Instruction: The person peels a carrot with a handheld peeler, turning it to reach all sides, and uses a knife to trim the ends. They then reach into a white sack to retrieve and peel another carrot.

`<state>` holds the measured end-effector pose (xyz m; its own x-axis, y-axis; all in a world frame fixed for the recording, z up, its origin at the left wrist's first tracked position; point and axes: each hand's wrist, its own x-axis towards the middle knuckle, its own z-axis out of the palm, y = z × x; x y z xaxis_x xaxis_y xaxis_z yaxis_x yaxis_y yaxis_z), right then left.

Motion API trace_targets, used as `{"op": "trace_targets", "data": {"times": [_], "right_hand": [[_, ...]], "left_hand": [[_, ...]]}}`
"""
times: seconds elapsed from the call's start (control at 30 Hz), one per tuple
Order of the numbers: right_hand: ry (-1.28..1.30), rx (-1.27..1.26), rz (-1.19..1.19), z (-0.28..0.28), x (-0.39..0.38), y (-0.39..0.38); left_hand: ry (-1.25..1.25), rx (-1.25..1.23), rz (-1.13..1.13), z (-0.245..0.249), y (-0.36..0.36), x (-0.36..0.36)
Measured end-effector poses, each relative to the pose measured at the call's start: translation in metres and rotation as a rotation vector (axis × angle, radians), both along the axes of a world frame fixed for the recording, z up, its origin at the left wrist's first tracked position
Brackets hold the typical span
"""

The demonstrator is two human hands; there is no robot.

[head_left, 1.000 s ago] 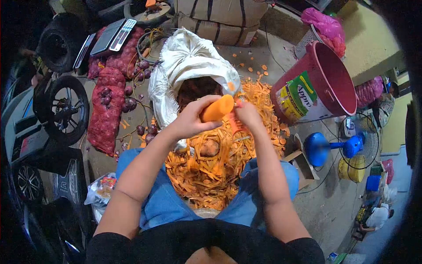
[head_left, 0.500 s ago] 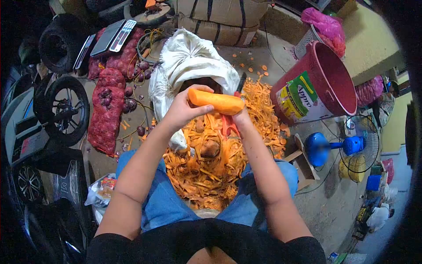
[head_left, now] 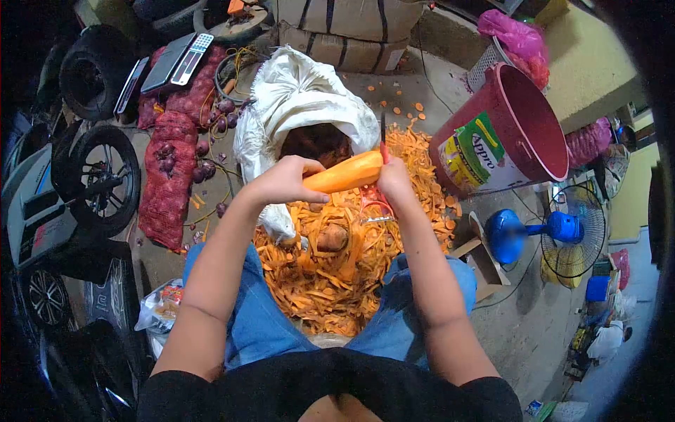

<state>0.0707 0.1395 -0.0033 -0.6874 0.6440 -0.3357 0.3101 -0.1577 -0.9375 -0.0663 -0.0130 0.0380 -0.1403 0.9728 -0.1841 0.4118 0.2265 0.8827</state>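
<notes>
- Carrot [head_left: 344, 174], peeled smooth and bright orange, lies nearly level at chest height above the person's knees, its right end raised a little.
- Left hand [head_left: 281, 181] is wrapped tight around the carrot's left end, thumb on top. Right hand [head_left: 395, 181] is closed on a peeler [head_left: 383, 149], whose red neck and dark blade stand up just behind the carrot's right tip.
- Judged from its look, the carrot is stiff and solid and light enough for one hand. The bare flesh is probably damp and slick, so a full-fist grip on the thick end, well away from the blade, seems safest.
- Peelings [head_left: 330, 281] lie heaped between the knees and spill out toward a red bucket [head_left: 520, 141], which is tipped on its side.
- White sack [head_left: 302, 91] gapes open just beyond the hands.
- Net bags of red onions [head_left: 165, 183] lie to the left beside a wheel [head_left: 105, 176], with a scale [head_left: 176, 60] on top of them. A blue fan [head_left: 555, 232] sits to the right.
- Hard to make out: the peeler's handle is buried in the fist, and the carrot's left end is covered by fingers. The sack's contents show only as a dark brown mass. The lens darkens every corner, and the small things at the far right edge are too small to identify.
</notes>
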Motion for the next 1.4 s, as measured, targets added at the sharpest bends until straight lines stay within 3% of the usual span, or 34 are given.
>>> {"op": "trace_targets", "data": {"times": [0.13,0.2,0.23,0.33,0.47,0.7,0.9,1.07,1.3,1.37,1.4], "right_hand": [[-0.002,0.038,-0.027,-0.012,-0.003,-0.003],[0.085,0.128,0.033,-0.015,-0.006,-0.004],[0.086,0.127,0.035,-0.009,-0.006,-0.007],[-0.143,0.517,0.128,0.021,0.0,-0.014],[-0.129,0.435,0.099,0.021,0.0,-0.012],[-0.096,0.677,0.179,0.031,0.005,-0.012],[-0.121,0.759,0.214,0.035,0.007,-0.016],[-0.087,0.83,0.21,0.028,0.008,-0.015],[-0.041,0.851,0.148,0.035,0.012,-0.018],[-0.043,0.858,0.136,0.03,0.01,-0.016],[-0.045,0.871,0.126,0.024,0.01,-0.014]], "left_hand": [[0.026,-0.003,-0.071,-0.01,0.009,0.015],[-0.27,-0.03,0.1,-0.014,0.011,0.018],[-0.341,0.094,0.133,-0.012,0.013,0.021],[-0.418,0.005,0.239,-0.013,0.018,0.02],[-0.404,0.094,0.286,-0.023,0.021,0.018],[-0.483,0.168,0.258,-0.01,0.019,0.02],[-0.382,0.193,0.266,-0.015,0.02,0.019],[-0.119,0.274,0.268,-0.018,0.018,0.02],[-0.286,0.173,0.206,-0.016,0.013,0.031],[0.087,0.359,0.336,-0.01,0.013,0.038],[0.086,0.359,0.334,-0.01,0.013,0.039]]}}
